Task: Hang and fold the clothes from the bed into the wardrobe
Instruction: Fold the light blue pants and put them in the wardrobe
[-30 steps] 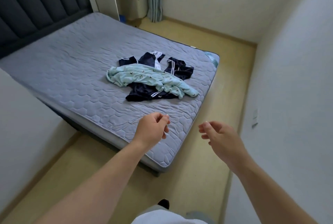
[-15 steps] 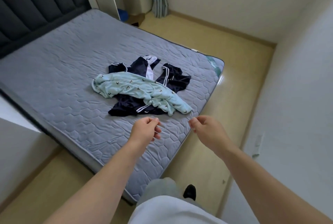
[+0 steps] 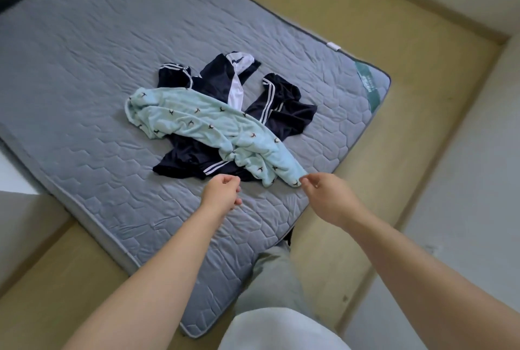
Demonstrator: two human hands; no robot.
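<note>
The pale mint-green fleecy garment with small dark marks [image 3: 213, 127] lies crumpled across a navy blue track garment with white stripes [image 3: 284, 107]. Both sit in a heap on the grey quilted mattress [image 3: 112, 54], near its foot corner. Neither piece looks folded or hung, and no wardrobe or hanger is in view, so I judge the task barely begun, with all the sorting, folding and carrying still to do. The right hand [image 3: 329, 195] reaches the near end of the green garment with curled fingertips against the cloth. Whether they pinch it I cannot tell. The left hand [image 3: 222, 195] hovers just beside the navy hem, its fingers loosely curled and holding nothing.
</note>
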